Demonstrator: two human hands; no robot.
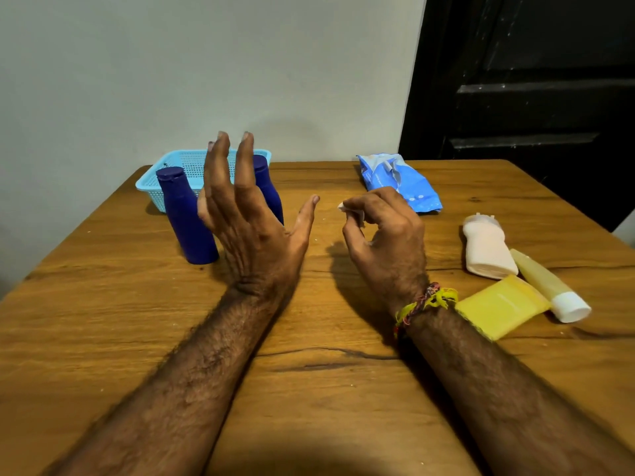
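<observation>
Brown wooden worktop [326, 389] carries everything. Left hand [254, 235] is raised above it, fingers spread, holding nothing. Right hand [388, 235] hovers beside it with its grip closed to a pinch. The soft blue plastic wipes pack [381, 173] lies at the far edge; we cannot read its small print and find no other writing. The small white crumpled wad [343, 207] sits in that pinch, in the air between the hands. We judge it is meant for wiping the left fingers: pinch firmly and stroke from base to tip.
</observation>
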